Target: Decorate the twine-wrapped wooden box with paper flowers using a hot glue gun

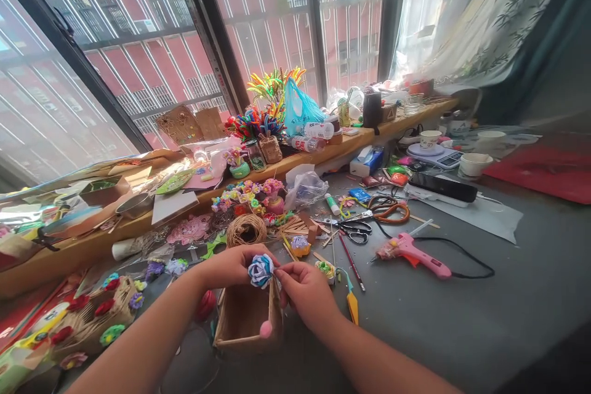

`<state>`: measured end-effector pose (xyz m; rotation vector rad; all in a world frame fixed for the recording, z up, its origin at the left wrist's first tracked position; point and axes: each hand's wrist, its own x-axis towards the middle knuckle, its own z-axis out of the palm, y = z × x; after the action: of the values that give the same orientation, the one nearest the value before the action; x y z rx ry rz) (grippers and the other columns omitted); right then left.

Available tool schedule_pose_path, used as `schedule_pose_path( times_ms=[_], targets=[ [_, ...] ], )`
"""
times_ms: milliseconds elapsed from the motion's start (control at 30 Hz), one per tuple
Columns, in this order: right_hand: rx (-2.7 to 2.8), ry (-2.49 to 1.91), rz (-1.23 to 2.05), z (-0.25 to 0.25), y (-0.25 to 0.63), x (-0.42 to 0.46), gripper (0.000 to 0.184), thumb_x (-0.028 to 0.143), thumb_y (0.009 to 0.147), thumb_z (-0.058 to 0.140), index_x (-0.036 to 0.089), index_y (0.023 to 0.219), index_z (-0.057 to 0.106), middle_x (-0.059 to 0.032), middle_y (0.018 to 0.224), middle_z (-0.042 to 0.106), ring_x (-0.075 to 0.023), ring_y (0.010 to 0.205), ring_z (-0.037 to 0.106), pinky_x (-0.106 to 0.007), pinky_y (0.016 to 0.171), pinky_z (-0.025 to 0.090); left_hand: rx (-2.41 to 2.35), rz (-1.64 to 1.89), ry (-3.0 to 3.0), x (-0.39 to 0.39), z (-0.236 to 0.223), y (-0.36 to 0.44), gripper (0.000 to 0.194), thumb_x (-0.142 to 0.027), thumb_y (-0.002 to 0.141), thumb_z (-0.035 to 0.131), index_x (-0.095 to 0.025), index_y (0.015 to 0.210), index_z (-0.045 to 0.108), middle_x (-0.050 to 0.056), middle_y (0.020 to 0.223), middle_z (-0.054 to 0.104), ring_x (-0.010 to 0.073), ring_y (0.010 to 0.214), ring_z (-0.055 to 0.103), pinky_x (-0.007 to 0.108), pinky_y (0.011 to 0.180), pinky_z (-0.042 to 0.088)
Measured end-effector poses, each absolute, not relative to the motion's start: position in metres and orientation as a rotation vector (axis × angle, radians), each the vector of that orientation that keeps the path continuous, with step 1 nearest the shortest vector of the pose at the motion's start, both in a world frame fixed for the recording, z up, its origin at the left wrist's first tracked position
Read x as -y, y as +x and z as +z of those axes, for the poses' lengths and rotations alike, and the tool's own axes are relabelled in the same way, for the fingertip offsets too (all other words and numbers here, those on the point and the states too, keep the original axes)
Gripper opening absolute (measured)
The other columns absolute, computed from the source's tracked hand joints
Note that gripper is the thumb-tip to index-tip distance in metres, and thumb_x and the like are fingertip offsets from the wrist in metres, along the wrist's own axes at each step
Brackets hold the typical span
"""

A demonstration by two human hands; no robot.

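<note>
A blue and white flower (pixel 261 271), shaped like a rose, is held over the far rim of an open brown box (pixel 244 341). My left hand (pixel 233 266) reaches across the back of the box, its fingers closed at the flower's left and rear; some fingertips are hidden behind the petals. From the right, my right hand (pixel 307 289) pinches thumb and forefinger at the flower's right edge, by the box's far right corner. A pink pompom (pixel 265 329) sits on the near right part of the box. Whether the flower touches the rim I cannot tell.
Right of the hands lie a pink glue gun (pixel 415 255) with a black cord, scissors (pixel 355 231) and a pencil (pixel 351 261). Behind stand a twine roll (pixel 246 231) and several small flowers. A flower-decorated twine piece (pixel 99 314) lies left. A phone (pixel 443 187) is at right.
</note>
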<state>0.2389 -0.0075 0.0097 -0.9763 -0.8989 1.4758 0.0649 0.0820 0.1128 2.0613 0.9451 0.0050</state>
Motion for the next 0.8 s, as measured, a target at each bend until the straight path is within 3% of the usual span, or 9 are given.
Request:
schedule_pose_path(
  times_ms=[267, 467, 567, 700, 800],
  targets=[
    [0.872, -0.961, 1.51, 0.014, 0.242, 0.011, 0.042, 0.06, 0.079, 0.078, 0.019, 0.083, 0.071, 0.004, 0.05, 0.063, -0.0108, 0.042, 0.048, -0.022, 0.044, 0.032, -0.989, 0.071, 1.871, -0.083, 0.108, 0.063, 0.02, -0.032, 0.078, 0.079, -0.024, 0.096, 0.079, 0.0, 0.094, 0.077, 0.0221, 0.091, 0.071, 0.031, 0.087, 0.056],
    [0.878, -0.944, 1.476, 0.017, 0.246, 0.018, 0.044, 0.06, 0.08, 0.076, 0.018, 0.091, 0.074, 0.002, 0.061, 0.066, -0.0126, 0.053, 0.055, -0.023, 0.051, 0.039, -1.132, 0.271, 1.738, -0.08, 0.099, 0.053, 0.045, -0.041, 0.072, 0.087, -0.025, 0.112, 0.077, 0.006, 0.116, 0.078, 0.03, 0.114, 0.071, 0.038, 0.1, 0.056],
    [0.903, -0.968, 1.449, 0.018, 0.249, 0.022, 0.043, 0.06, 0.083, 0.074, 0.019, 0.094, 0.076, 0.0018, 0.061, 0.066, -0.0124, 0.051, 0.051, -0.024, 0.05, 0.037, -1.202, 0.382, 1.668, -0.075, 0.096, 0.049, 0.048, -0.049, 0.073, 0.088, -0.024, 0.112, 0.076, 0.008, 0.119, 0.078, 0.0323, 0.119, 0.07, 0.041, 0.103, 0.055],
    [0.937, -1.016, 1.413, 0.017, 0.252, 0.026, 0.042, 0.058, 0.086, 0.073, 0.019, 0.099, 0.077, 0.0046, 0.058, 0.06, -0.0105, 0.047, 0.041, -0.024, 0.046, 0.029, -1.296, 0.529, 1.603, -0.068, 0.093, 0.048, 0.049, -0.053, 0.066, 0.092, -0.022, 0.101, 0.077, 0.007, 0.106, 0.081, 0.0322, 0.109, 0.073, 0.044, 0.104, 0.054],
    [0.942, -1.037, 1.4, 0.014, 0.251, 0.027, 0.043, 0.058, 0.086, 0.072, 0.018, 0.101, 0.076, 0.0039, 0.059, 0.06, -0.0106, 0.048, 0.042, -0.024, 0.046, 0.029, -1.381, 0.656, 1.56, -0.064, 0.088, 0.048, 0.053, -0.057, 0.063, 0.093, -0.021, 0.098, 0.076, 0.006, 0.1, 0.081, 0.032, 0.1, 0.074, 0.044, 0.096, 0.056]
  ],
)
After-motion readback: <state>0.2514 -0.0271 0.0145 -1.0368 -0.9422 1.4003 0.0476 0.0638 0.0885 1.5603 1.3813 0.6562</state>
